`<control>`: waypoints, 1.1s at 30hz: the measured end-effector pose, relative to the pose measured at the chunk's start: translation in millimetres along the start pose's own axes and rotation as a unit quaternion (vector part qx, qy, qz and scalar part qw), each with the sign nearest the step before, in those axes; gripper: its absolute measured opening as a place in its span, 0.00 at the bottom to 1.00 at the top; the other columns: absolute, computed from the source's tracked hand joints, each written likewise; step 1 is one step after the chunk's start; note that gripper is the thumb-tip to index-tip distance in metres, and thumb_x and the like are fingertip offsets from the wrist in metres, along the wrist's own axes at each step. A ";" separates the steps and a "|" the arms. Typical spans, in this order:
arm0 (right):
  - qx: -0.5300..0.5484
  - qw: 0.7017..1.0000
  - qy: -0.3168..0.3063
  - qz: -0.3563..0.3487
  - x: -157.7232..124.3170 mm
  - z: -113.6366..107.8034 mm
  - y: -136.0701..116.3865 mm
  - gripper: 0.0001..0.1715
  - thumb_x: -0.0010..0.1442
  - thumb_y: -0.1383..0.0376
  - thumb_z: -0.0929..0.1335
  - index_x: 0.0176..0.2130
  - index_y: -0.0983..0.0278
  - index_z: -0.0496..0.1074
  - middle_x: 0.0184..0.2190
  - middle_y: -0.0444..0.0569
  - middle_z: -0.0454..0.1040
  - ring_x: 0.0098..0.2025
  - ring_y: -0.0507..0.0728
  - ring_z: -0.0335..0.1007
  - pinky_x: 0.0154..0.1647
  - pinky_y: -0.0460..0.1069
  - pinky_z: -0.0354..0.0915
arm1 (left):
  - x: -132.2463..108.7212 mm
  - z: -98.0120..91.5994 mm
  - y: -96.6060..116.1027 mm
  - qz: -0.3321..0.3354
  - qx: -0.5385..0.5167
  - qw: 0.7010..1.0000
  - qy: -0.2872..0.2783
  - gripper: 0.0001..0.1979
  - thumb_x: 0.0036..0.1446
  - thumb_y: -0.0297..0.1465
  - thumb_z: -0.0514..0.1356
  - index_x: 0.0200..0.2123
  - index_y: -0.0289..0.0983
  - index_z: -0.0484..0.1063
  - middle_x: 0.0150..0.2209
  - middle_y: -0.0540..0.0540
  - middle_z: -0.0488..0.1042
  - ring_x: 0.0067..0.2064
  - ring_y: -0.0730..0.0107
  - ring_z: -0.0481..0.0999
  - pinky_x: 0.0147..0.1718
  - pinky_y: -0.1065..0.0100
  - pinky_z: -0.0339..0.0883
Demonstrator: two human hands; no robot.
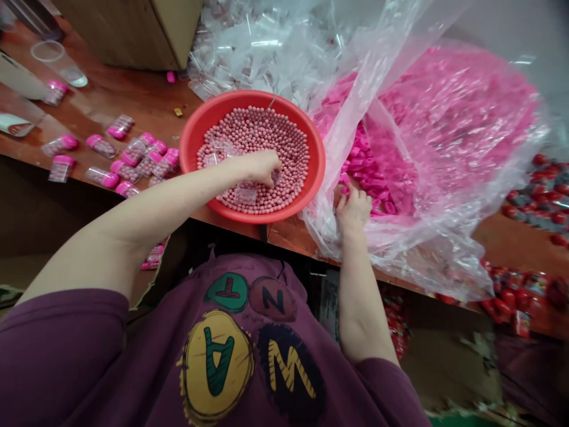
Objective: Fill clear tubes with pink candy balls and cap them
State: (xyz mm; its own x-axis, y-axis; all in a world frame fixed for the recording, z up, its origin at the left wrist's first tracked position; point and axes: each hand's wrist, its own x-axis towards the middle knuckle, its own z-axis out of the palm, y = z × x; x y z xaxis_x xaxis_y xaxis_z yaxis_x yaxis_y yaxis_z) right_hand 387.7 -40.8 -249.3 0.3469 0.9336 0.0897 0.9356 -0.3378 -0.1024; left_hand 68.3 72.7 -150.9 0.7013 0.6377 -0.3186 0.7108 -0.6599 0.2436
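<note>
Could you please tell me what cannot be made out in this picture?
In the head view:
Anything inside the left hand: hidden by the hand itself.
Whether the right hand is closed on a pink cap: its fingers block the view.
Bottom of the red basin: covered by pink beads.
Top of the cardboard box: cut off by the upper edge.

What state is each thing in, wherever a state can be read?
Left hand: fingers curled down at the beads, grip unclear
Right hand: fingers at the pink caps
Pink caps: loose, piled
Red basin: upright, holding many pink beads
Plastic bag: open, caps showing
Small bottles: filled, pink-capped, scattered
Clear containers: heaped behind the basin
Cardboard box: top out of view
</note>
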 end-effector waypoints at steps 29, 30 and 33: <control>0.545 0.830 0.103 -0.066 9.9 -43.7 -39.5 0.32 0.67 0.41 0.75 0.59 0.57 0.81 0.46 0.51 0.83 0.30 0.54 0.72 0.36 0.56 0.79 | -72.9 16.1 31.0 -0.042 -0.808 0.577 0.109 0.04 0.63 0.22 0.66 0.41 0.34 0.79 0.41 0.44 0.80 0.44 0.67 0.79 0.42 0.64 0.76; 0.557 0.820 0.089 -0.098 3.1 -55.7 -56.4 0.30 0.68 0.42 0.75 0.60 0.55 0.80 0.48 0.50 0.83 0.32 0.55 0.75 0.38 0.56 0.80 | -77.3 18.1 33.0 -0.041 -0.816 0.565 0.114 0.06 0.62 0.22 0.67 0.43 0.34 0.79 0.42 0.44 0.80 0.44 0.67 0.79 0.41 0.65 0.76; 0.567 0.799 0.049 -0.195 -16.7 -84.7 -105.1 0.24 0.72 0.44 0.74 0.60 0.52 0.80 0.51 0.49 0.83 0.45 0.60 0.82 0.50 0.60 0.83 | -87.8 24.7 39.1 -0.036 -0.838 0.528 0.133 0.13 0.61 0.24 0.69 0.50 0.35 0.78 0.45 0.43 0.82 0.46 0.66 0.81 0.42 0.66 0.76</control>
State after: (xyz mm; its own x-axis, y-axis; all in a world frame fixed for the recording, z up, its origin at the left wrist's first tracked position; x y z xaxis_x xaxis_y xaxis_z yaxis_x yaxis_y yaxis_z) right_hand 289.1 -31.0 -156.1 0.0996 0.9088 0.4052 0.3331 0.3533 -0.8742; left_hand 33.1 -19.0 -136.1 0.4938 0.8171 -0.2975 -0.3692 0.5068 0.7790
